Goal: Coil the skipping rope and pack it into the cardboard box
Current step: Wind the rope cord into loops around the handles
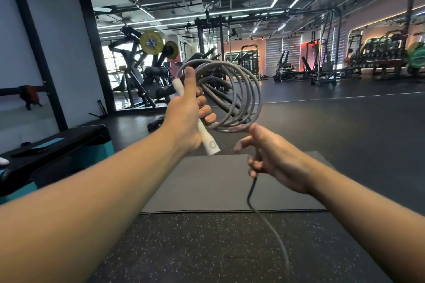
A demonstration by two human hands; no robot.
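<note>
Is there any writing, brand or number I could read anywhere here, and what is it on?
No text is readable.
White handle in the left hand: a grey ring mark, no letters.
Yellow weight plate: markings too blurred to read.
Green weight plate: markings too small to read.

We see a thin grey plastic skipping rope [239, 89] wound in several loose loops beside its white cylindrical handle [207, 135], its free tail hanging down toward the floor.
</note>
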